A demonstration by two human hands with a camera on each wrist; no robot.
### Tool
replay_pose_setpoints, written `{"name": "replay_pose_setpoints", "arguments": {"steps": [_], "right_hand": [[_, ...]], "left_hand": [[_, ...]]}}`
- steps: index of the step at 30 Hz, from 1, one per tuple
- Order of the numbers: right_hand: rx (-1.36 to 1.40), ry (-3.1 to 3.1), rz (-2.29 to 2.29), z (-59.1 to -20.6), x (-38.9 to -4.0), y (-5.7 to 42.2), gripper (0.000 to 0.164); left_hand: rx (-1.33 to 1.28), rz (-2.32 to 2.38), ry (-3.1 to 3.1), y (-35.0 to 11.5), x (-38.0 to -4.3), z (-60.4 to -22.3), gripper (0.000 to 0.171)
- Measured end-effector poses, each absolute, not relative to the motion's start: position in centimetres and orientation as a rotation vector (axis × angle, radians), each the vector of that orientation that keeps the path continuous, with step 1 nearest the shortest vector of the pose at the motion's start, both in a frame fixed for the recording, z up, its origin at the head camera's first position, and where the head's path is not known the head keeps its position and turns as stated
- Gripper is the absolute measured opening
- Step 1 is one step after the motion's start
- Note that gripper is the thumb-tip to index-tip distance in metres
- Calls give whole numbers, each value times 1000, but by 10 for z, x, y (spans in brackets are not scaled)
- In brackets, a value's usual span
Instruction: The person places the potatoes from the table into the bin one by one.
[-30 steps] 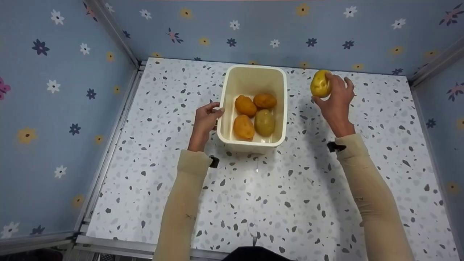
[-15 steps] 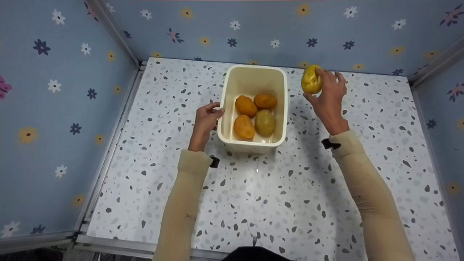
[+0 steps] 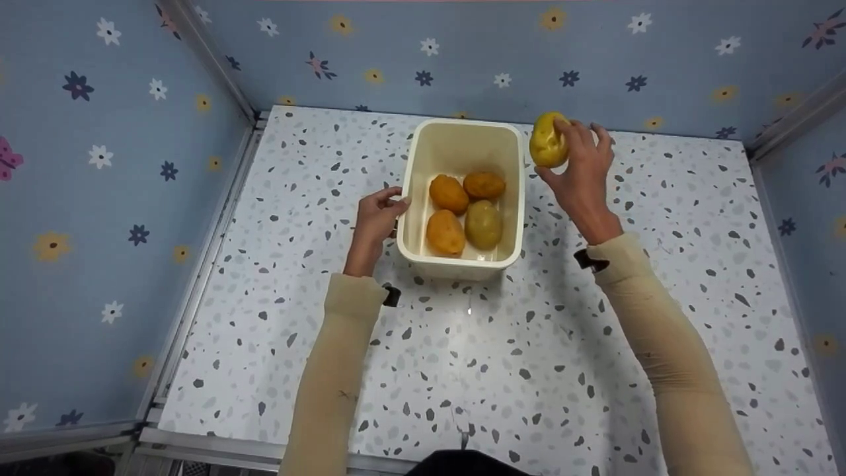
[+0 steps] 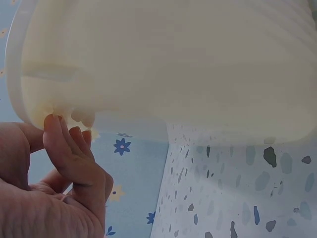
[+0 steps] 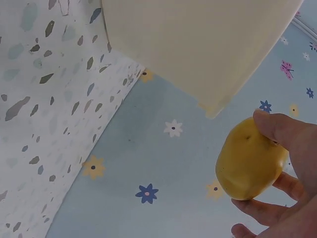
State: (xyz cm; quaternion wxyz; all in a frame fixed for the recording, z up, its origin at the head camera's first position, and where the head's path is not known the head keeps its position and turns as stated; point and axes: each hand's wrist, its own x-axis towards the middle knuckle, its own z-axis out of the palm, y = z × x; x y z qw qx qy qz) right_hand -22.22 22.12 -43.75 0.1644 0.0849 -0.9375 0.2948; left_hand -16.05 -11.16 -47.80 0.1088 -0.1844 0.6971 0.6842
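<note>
A cream plastic bin (image 3: 457, 263) stands on the table, holding two orange potato-like lumps, (image 3: 448, 194) and one more behind, beside a yellow-orange one (image 3: 445, 233) and an olive one (image 3: 484, 225). My left hand (image 3: 378, 215) pinches the bin's left rim, thumb over the edge; in the left wrist view its fingertips (image 4: 53, 121) press the outer wall. Just right of the bin's far right corner, my right hand (image 3: 585, 175) holds a yellow potato (image 3: 548, 140) in the air between thumb and fingers. Dimples show on this potato (image 5: 250, 158) in the right wrist view.
The speckled white table (image 3: 462, 370) lies under both arms. Blue flowered panels close it in at the back (image 3: 462, 59), the left (image 3: 119, 198) and the right (image 3: 813, 251). A metal rail (image 3: 198, 291) runs along the left edge.
My right hand has carried the yellow potato leftward and slightly toward the back, close to the bin's right rim. My left hand and the bin have stayed in place.
</note>
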Motion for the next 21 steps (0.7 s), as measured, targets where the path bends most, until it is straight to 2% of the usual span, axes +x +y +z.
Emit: {"name": "replay_pose_setpoints", "arguments": {"steps": [21], "right_hand": [[433,-2643,813,-432,-221,192,71]], "left_hand": [[-516,2042,2034,-112,-160,-479,33]]}}
